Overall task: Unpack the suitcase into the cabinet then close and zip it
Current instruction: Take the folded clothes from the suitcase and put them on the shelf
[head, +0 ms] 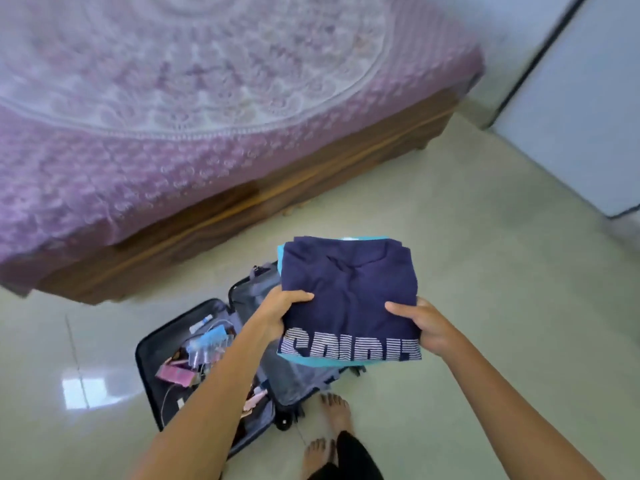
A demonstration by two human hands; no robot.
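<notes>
A bed (173,133) fills the upper left, over a shiny floor (485,271). Both grips, left hand (277,313) and right hand (427,322), squeeze the folded clothes (349,299) mid-frame above the open suitcase (194,368). Keep the pile flat and carry it slowly.

Bare forearms, bare feet (334,415) — dark trouser leg (356,455).

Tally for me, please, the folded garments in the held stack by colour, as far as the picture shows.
Navy garment, on top, with striped white lettering: 1
Teal garment, edges showing beneath: 1
Total visible: 2; any others within the stack are hidden.
</notes>
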